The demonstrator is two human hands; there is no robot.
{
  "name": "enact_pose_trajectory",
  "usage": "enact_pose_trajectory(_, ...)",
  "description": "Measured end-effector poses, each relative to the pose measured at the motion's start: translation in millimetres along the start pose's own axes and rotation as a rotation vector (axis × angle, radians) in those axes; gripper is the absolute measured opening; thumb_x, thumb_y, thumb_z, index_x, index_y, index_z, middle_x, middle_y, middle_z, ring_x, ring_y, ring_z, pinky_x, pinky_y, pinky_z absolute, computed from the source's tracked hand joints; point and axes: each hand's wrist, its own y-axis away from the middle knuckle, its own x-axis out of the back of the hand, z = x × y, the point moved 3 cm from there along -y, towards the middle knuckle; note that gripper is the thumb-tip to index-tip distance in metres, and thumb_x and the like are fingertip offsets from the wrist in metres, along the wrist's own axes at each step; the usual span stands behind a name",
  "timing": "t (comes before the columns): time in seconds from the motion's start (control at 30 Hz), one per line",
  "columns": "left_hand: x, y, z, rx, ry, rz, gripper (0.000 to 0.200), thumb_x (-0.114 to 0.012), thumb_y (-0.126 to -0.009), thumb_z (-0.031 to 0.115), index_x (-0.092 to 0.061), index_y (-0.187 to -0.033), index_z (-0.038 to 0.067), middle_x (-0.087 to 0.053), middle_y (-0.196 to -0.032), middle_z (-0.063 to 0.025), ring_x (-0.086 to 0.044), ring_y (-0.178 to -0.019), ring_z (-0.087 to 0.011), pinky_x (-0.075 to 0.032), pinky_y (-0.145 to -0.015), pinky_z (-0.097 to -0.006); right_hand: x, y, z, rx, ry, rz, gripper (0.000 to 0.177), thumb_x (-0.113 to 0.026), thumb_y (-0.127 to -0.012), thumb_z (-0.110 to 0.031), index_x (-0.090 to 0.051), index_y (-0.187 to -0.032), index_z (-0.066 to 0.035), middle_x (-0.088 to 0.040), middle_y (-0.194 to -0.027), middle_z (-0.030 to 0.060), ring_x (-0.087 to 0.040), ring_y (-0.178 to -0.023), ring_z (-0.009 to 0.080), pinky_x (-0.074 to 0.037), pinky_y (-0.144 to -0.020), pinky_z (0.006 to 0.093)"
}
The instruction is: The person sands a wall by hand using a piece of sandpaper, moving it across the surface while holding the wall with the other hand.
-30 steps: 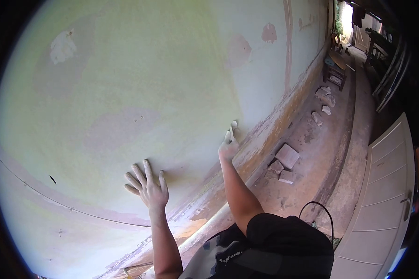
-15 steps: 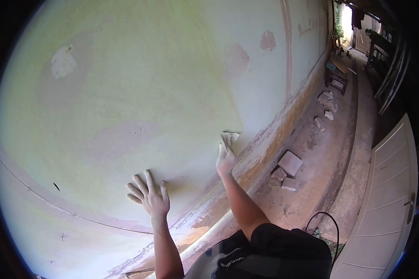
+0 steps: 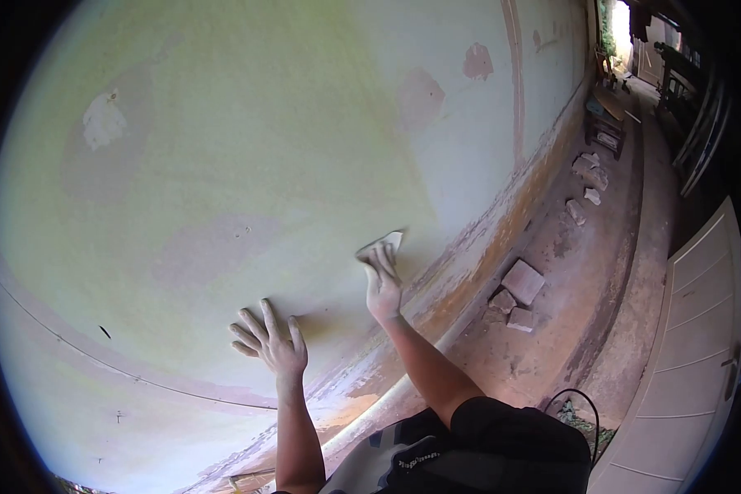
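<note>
The green-and-white painted wall (image 3: 305,165) fills most of the view, with pinkish-grey patches and peeled spots on it. Against its lower part lies my left hand (image 3: 278,344), fingers spread and dusted pale, holding nothing. To the right of it, my right hand (image 3: 382,288) presses a small piece of sandpaper (image 3: 393,240) against the wall under its fingers. The sheet looks pale on the back, and its rubbing face is turned to the wall, out of sight. Slight motion blur softens the fingertips of my right hand.
Peeling brown paint runs along the wall's base. On the concrete floor (image 3: 543,346) lie broken tile pieces (image 3: 523,281) and several rubble chunks (image 3: 589,171). A white door panel (image 3: 675,370) leans at right, near a black cable (image 3: 591,397). A small wooden stand (image 3: 605,136) stands farther back.
My right hand has slid left along the wall with the sandpaper, which has turned at a slant. My left hand stays flat in the same place; the view has shifted slightly.
</note>
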Motion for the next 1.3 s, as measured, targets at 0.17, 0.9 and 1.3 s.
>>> enact_pose_trajectory(0.17, 22, -2, 6, -0.004, 0.023, -0.123, 0.079, -0.065, -0.099, 0.047, -0.035, -0.167, 0.021, -0.007, -0.177, -0.0242, 0.008, -0.160, -0.0532, 0.009, -0.122, -0.0714, 36, -41, 87, -0.701, -0.280, 0.332, 0.034, -0.059, -0.109, -0.020, -0.071, -0.129, 0.005, -0.073, -0.127, 0.0241, -0.073, -0.115, 0.0347, -0.057, -0.094, 0.0392)
enact_pose_trajectory(0.9, 74, -11, -10, -0.112, 0.168, -0.616, 0.082, -0.074, -0.091, 0.032, -0.038, -0.164, 0.038, -0.024, -0.175, -0.0174, -0.013, -0.158, -0.0569, -0.011, -0.123, -0.0732, -21, -53, 87, -0.668, -0.373, 0.592, 0.056, -0.042, -0.116, -0.036, -0.046, -0.155, 0.004, -0.054, -0.155, 0.0195, -0.059, -0.132, 0.0331, -0.049, -0.110, 0.0395)
enact_pose_trajectory(1.3, 57, -19, -30, 0.000, 0.167, -0.005, 0.092, -0.076, -0.092, 0.032, -0.026, -0.167, 0.013, -0.013, -0.176, -0.0231, 0.000, -0.161, -0.0512, 0.002, -0.125, -0.0695, -61, 36, -83, -0.291, 0.009, 0.241, 0.045, -0.041, -0.114, -0.019, -0.052, -0.146, 0.011, -0.050, -0.156, 0.0290, -0.037, -0.152, 0.0488, -0.027, -0.127, 0.0530)
